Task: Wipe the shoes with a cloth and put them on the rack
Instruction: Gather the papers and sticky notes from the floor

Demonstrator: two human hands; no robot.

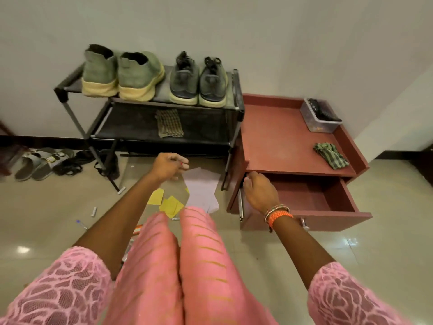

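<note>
Both pairs on rack top shelf.
Green shoes (121, 73) left, grey shoes (199, 83) right on rack (235, 95); left hand (169, 166) loosely curled, grasping nothing; right hand (257, 191) relaxed, released, over open drawer (328, 213).

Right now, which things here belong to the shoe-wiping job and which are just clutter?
Job: green boots, grey sneakers, rack, shelf cloth, cabinet cloth.

Clutter: sandals, yellow notes, white papers, pen, plastic box, open drawer.
</note>
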